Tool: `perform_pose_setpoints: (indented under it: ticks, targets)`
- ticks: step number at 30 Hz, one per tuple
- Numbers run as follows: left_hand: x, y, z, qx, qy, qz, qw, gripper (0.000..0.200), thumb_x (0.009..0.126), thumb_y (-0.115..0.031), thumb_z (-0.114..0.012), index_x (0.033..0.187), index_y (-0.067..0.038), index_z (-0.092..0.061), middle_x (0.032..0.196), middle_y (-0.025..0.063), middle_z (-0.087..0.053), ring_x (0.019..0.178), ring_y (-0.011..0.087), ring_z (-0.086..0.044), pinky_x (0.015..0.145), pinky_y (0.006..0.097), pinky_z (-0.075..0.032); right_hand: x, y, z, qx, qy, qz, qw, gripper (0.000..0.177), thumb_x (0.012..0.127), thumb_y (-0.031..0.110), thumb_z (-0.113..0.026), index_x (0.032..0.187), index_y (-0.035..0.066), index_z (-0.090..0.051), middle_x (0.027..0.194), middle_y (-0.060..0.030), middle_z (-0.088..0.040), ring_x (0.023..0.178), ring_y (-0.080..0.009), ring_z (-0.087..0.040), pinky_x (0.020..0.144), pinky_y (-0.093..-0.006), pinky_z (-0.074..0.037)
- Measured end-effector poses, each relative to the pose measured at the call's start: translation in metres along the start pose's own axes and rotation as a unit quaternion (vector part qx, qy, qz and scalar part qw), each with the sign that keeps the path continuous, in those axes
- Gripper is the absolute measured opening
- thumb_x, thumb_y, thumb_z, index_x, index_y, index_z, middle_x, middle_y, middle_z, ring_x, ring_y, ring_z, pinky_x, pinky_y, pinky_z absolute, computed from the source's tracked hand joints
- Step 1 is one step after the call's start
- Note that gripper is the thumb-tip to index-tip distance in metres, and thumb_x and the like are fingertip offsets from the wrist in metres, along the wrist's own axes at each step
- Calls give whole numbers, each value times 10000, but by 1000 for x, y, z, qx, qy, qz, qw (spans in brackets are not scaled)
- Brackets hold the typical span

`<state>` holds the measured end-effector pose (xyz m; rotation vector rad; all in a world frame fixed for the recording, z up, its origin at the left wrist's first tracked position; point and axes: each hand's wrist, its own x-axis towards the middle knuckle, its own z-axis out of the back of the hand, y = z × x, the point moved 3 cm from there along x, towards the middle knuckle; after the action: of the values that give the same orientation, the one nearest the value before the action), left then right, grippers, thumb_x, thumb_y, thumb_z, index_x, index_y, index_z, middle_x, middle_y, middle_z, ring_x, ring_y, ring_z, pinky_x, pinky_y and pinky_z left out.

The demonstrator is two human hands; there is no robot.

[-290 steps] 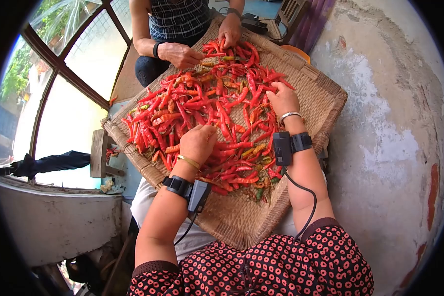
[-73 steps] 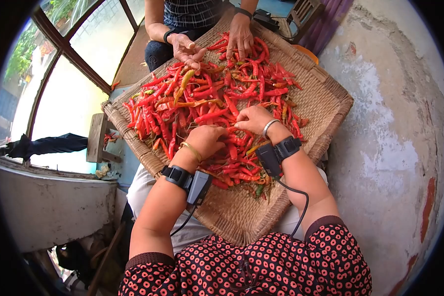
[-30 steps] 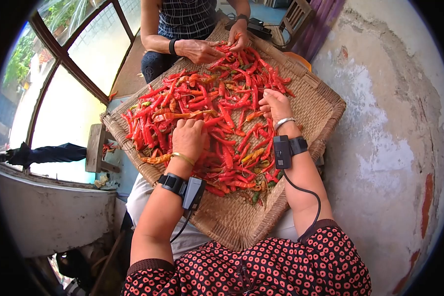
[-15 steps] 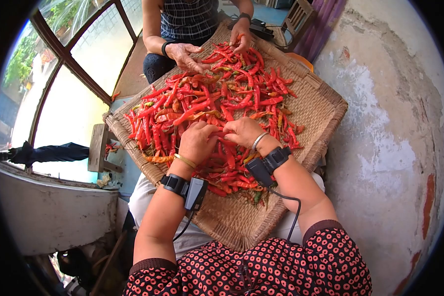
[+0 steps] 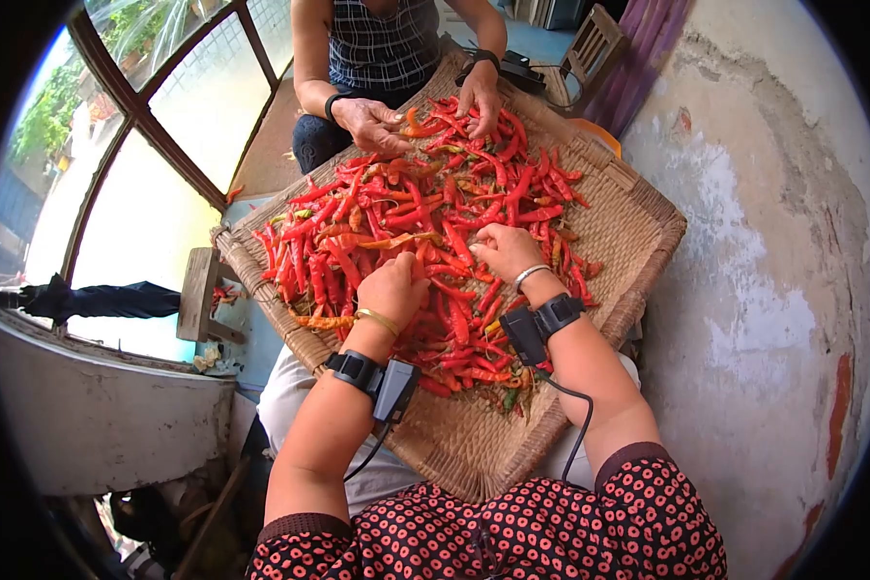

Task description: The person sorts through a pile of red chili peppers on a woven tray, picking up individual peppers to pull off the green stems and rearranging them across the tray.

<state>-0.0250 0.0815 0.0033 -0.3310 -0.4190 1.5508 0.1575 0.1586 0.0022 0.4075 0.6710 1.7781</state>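
Observation:
Red chili peppers (image 5: 420,208) lie heaped in a shallow woven basket (image 5: 454,449) across my lap, with a few orange, yellow and green ones among them. My left hand (image 5: 393,288) is closed above the near left part of the heap; its fingertips are turned away, and whatever they hold is hidden. To the right and a little farther off, my right hand (image 5: 506,253) is closed in a pinch just over the peppers. Red chilies lie right at its fingertips, but I cannot make out what is between them. A gap separates the two hands.
Across the basket another person's hands (image 5: 372,124) work at the far end of the heap. A rough plastered wall (image 5: 735,261) stands at the right. On the left are a framed window (image 5: 135,116), a folded dark umbrella (image 5: 116,301) and a wooden stool (image 5: 198,295).
My hands were together at a red chili pepper; now they are apart, the right one shifted right and the left slightly down. The other person's left hand has lowered to the peppers.

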Motion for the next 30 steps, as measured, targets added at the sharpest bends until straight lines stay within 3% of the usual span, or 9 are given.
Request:
perform_pose_setpoints:
  ticks: [5,10,12,13,16,18,21,24,30]
  targets:
    - [-1,0,-7,30,6,5,1000,325,672,-258,-636,932,-109,-511,835,118,-592,793,296,-573,653,390,-462,-3,8,-27,-191,25,17,981,363,689,363,-591,889,60,-608,807,-159,-607,814,-313,-570,725,-402,-452]
    - [2,4,-12,-4,22,-74,997,261,673,-240,-632,867,-89,-545,780,106,-598,756,296,-577,644,380,-464,-2,1,-4,-183,154,-52,970,305,665,308,-587,880,94,-618,931,-145,-601,880,-301,-568,771,-408,-448]
    - [1,0,-14,-28,53,-114,992,236,672,-229,-631,835,-78,-555,756,106,-598,740,299,-577,639,376,-465,-3,-9,11,-97,129,-44,986,297,656,313,-596,841,83,-626,899,-143,-607,830,-305,-573,740,-401,-451]
    - [0,-4,-12,-57,34,-149,987,218,674,-209,-637,820,-67,-561,718,105,-591,696,274,-582,617,352,-465,-2,-14,18,11,88,-39,995,247,687,268,-596,809,55,-628,801,-121,-619,671,-242,-595,625,-359,-470]
    - [-2,-13,-1,-146,15,-150,978,186,698,-171,-631,838,-62,-576,705,87,-600,646,220,-590,593,312,-471,1,-25,33,468,-64,-85,877,288,785,184,-564,973,-34,-571,695,-31,-557,484,-83,-517,439,-221,-431]
    - [0,-13,0,-205,16,-117,972,176,720,-153,-619,871,-67,-586,731,71,-616,639,191,-595,593,295,-476,2,-24,31,461,-97,-113,875,364,784,198,-580,1045,-49,-530,707,-27,-560,499,-89,-525,447,-202,-432]
    - [2,-9,-1,-489,20,-25,872,110,799,-82,-571,873,-1,-560,716,-10,-594,616,38,-525,536,189,-428,-1,-3,14,255,-26,5,967,272,781,182,-586,979,-4,-579,727,-35,-581,534,-88,-529,500,-233,-448]
    - [3,-9,2,-542,35,9,840,104,795,-85,-574,866,-12,-556,710,-9,-589,608,34,-522,505,175,-407,-9,21,-5,347,85,118,926,250,790,203,-580,957,17,-586,729,-20,-588,584,-82,-553,503,-219,-437]
    - [-2,-9,2,-624,44,61,778,86,804,-105,-568,858,-43,-543,700,-12,-580,580,29,-516,474,154,-383,-23,29,-13,435,252,9,865,281,813,191,-546,1043,30,-532,746,-14,-580,569,-62,-535,475,-184,-408]
